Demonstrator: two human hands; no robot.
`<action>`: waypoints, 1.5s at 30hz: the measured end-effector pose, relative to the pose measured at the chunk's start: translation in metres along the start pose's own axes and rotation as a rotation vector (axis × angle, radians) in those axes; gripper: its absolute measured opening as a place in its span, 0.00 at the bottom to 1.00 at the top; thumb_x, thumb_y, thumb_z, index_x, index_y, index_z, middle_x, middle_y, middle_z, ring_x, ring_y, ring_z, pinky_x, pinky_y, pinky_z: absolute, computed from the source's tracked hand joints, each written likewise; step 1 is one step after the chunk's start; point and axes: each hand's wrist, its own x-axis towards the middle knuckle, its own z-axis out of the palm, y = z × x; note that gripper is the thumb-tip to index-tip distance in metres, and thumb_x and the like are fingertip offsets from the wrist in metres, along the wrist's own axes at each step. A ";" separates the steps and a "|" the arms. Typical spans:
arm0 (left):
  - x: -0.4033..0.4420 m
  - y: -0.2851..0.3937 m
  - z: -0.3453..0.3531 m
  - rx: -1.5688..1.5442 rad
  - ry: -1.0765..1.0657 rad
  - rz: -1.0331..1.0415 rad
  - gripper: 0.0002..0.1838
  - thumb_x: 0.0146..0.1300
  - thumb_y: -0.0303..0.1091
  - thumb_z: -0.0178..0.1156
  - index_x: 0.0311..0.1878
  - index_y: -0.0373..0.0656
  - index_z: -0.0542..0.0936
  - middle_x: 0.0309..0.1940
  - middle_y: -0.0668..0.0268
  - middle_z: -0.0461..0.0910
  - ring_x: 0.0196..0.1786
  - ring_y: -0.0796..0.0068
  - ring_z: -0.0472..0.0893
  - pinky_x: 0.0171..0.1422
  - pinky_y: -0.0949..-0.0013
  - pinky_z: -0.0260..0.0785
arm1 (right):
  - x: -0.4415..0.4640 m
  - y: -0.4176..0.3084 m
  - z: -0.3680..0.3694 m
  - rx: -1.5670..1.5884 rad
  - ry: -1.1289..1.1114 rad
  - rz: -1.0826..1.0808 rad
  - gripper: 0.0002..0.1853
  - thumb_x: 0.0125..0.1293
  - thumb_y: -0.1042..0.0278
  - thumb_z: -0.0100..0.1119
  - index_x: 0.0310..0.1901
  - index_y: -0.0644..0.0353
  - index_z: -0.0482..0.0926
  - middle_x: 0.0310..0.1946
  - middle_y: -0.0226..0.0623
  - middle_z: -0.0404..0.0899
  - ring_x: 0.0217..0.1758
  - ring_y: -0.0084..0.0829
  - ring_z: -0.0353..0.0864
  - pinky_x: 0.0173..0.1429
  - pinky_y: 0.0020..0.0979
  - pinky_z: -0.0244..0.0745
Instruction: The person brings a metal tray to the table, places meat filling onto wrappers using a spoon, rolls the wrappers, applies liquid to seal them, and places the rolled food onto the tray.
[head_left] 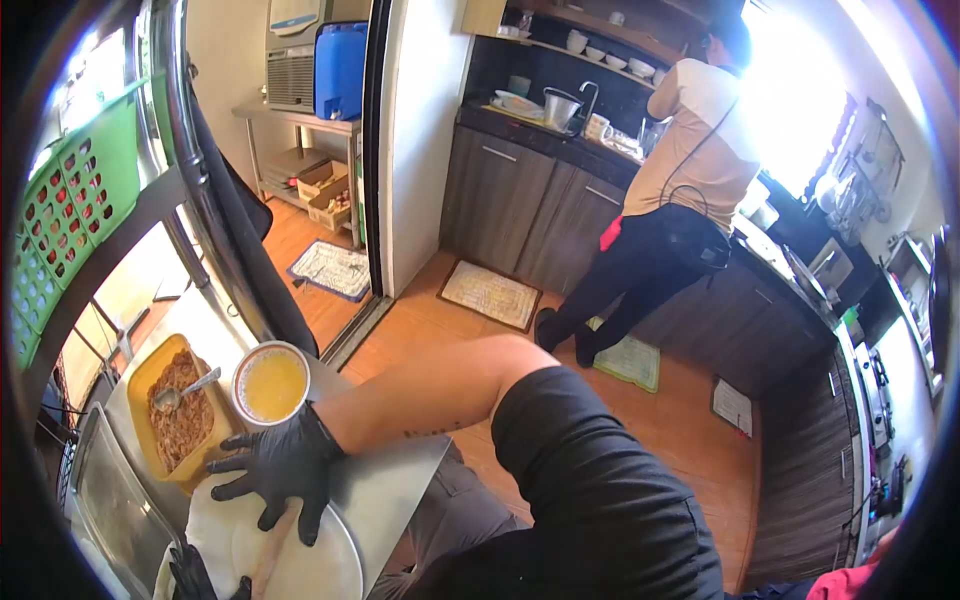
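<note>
My right hand (pixel 285 470), in a black glove, has its fingers spread over a round white plate (pixel 335 555) and the white sheet on it. A narrow strip of brownish filling (pixel 268 550) lies on the sheet, just below those fingers. At the bottom edge my left hand (pixel 195 578), also gloved in black, is partly cut off, its visible fingers apart. A yellow tray (pixel 150 365) of shredded filling with a spoon (pixel 190 388) in it stands beyond the plate. Beside it is a bowl of yellow liquid (pixel 272 385).
A metal tray (pixel 115 500) lies left of the yellow tray. A green basket (pixel 80 210) is at the upper left. Another person (pixel 690 150) stands at the sink counter with their back turned. Mats (pixel 490 293) lie on the floor.
</note>
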 end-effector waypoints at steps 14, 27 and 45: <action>0.045 0.057 0.028 -0.422 0.599 -0.195 0.23 0.60 0.36 0.73 0.58 0.40 0.83 0.48 0.54 0.84 0.50 0.52 0.82 0.57 0.53 0.74 | 0.020 -0.057 0.002 0.091 0.082 0.442 0.16 0.64 0.60 0.68 0.51 0.53 0.84 0.41 0.39 0.80 0.51 0.45 0.79 0.56 0.46 0.75; 0.044 0.050 0.026 -0.465 0.453 -0.227 0.18 0.63 0.40 0.70 0.53 0.45 0.85 0.44 0.60 0.84 0.47 0.56 0.82 0.53 0.56 0.76 | 0.026 -0.051 0.000 0.154 -0.032 0.492 0.13 0.66 0.59 0.67 0.49 0.52 0.85 0.40 0.36 0.80 0.48 0.41 0.80 0.53 0.43 0.76; 0.032 0.037 0.032 -0.494 0.482 -0.202 0.20 0.60 0.37 0.73 0.55 0.43 0.85 0.42 0.58 0.84 0.44 0.55 0.83 0.48 0.58 0.77 | 0.025 -0.049 0.000 0.234 0.019 0.544 0.13 0.67 0.58 0.67 0.51 0.49 0.87 0.40 0.35 0.82 0.47 0.42 0.82 0.52 0.42 0.77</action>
